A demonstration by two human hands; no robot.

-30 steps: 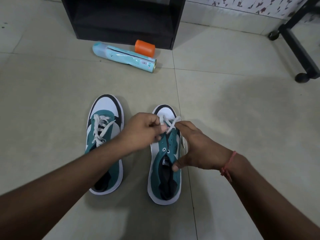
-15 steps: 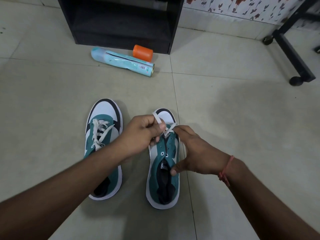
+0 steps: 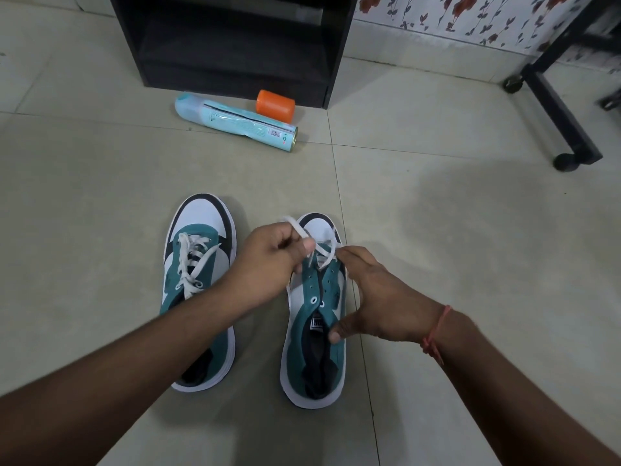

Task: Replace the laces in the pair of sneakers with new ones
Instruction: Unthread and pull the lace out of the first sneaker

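We note R shoe (image 3: pixel 316 317) nearly unlaced: L hand (image 3: pixel 268 257) pinches lace (image 3: pixel 324 250) at toe eyelets, R hand (image 3: pixel 373 297) grips shoe's side. L shoe (image 3: pixel 198 280) fully laced. New laces not in view; relacing all outstanding.

Pale tiled floor (image 3: pixel 470 297), black cabinet (image 3: pixel 235 45), floral wall (image 3: pixel 470 18) (red blooms), black wheeled frame (image 3: pixel 557 105) at right.

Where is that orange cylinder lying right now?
In the head view, the orange plastic cylinder lies on the tiled floor at top centre, between the black cabinet and the pale blue spray can.
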